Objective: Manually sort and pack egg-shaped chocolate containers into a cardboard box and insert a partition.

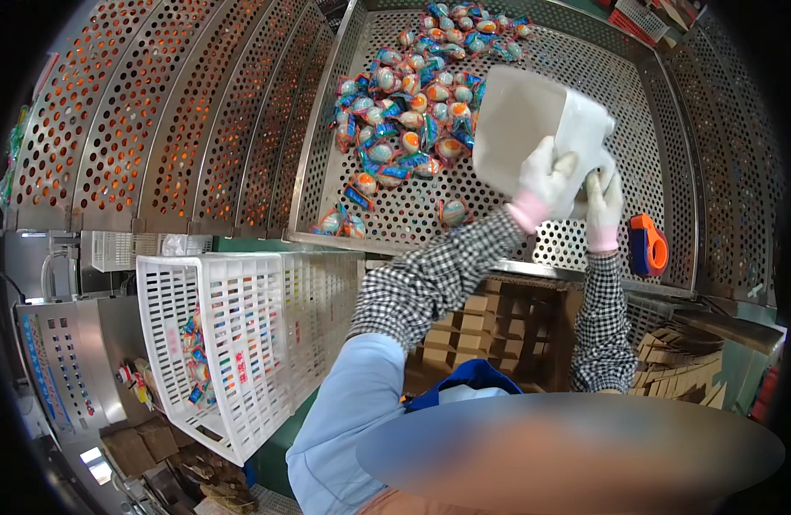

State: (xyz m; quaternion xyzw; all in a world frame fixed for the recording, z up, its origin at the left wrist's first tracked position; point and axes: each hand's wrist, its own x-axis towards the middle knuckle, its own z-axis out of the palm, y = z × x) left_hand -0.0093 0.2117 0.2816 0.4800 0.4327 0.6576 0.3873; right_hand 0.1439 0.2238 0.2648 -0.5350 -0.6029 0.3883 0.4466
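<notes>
A white plastic container (pixel 521 122), tilted with its broad face turned left, is held over a perforated metal tray (pixel 395 235). My left hand (pixel 548 174), in a white glove with a pink cuff, grips its lower near side. At its lower right is my right hand (pixel 604 199), gloved alike, its fingertips at the container's edge or handle. Many wrapped candies (pixel 408 119), egg-like and in blue and red clear wrappers, lie heaped on the tray left of the container. One wrapped candy (pixel 453 212) lies apart near the front rim.
An orange and dark blue tape dispenser (pixel 649 246) lies at the tray's right front corner. White plastic crates (pixel 241 322) stand at left, one with candies inside. A cardboard box with dividers (pixel 479 322) is below my arms. Perforated metal panels (pixel 177 122) flank the tray; cardboard pieces (pixel 682 367) lie at right.
</notes>
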